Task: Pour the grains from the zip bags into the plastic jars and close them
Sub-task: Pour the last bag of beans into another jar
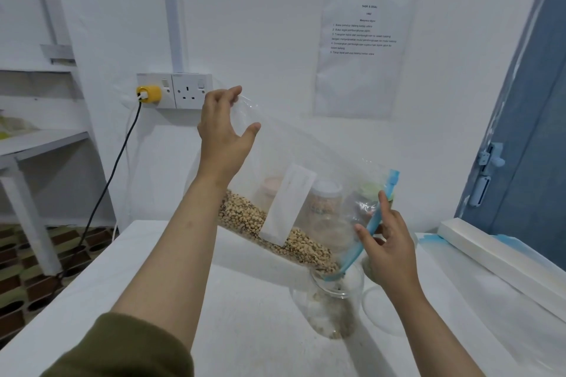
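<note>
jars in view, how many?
4. One open jar under the bag, taking grains. Three blurred behind the bag: pink-lidded, white-lidded, green-lidded. More may be hidden.

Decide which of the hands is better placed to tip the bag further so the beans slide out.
Left. The left hand holds the zip bag's raised bottom; the right hand steadies its blue zip at the jar.

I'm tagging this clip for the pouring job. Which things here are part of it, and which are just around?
Part of the job:
zip bag, tilted, held by left hand and right hand
grains sliding to its blue zip
open jar under the bag's mouth
jars behind the bag

Just around:
wall socket
yellow plug
paper notice
shelf
</note>
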Available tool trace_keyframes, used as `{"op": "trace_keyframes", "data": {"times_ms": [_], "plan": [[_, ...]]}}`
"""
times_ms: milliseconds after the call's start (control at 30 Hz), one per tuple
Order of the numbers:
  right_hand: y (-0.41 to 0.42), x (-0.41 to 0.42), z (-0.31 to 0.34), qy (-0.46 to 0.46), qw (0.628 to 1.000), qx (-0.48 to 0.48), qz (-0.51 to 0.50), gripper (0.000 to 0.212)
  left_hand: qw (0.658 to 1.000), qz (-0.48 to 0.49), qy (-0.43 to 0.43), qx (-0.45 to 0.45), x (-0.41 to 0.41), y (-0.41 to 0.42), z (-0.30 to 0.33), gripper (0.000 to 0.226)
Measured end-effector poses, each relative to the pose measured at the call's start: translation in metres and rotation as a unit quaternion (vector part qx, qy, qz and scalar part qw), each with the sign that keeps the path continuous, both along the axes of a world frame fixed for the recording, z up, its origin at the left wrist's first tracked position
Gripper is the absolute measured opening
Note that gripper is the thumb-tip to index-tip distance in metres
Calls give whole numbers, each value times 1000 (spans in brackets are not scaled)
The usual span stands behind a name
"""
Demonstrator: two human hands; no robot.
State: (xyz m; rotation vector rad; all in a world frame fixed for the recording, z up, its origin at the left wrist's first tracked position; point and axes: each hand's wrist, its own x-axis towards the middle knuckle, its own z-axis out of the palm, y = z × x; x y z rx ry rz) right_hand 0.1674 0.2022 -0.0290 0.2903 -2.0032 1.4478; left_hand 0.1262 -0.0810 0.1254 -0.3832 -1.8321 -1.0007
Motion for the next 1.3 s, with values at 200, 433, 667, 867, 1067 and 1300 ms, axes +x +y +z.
{"op": "trace_keyframes", "data": {"times_ms": [200, 433, 667, 867, 1067, 1300], "plan": [[-1, 2, -1, 3, 1000, -14, 10, 73, 1000, -1, -3, 0, 1, -1, -1, 63], [0, 1, -1, 1, 1000, -13, 10, 73, 1000, 4, 0, -2, 1, -2, -1, 61], [-1, 1, -1, 2, 1000, -14, 9, 73, 1000, 6, 0, -1, 1, -2, -2, 61], [0, -1, -2, 6, 1000, -13, 6, 72, 1000, 8, 8, -6, 0, 0, -1, 60], [1, -2, -3, 0, 1000, -12, 5, 73, 1000, 8, 5, -8, 1, 2, -1, 60], [2, 1, -2, -8, 1000, -11, 8, 72, 1000, 5, 3, -7, 1, 5, 0, 60]]}}
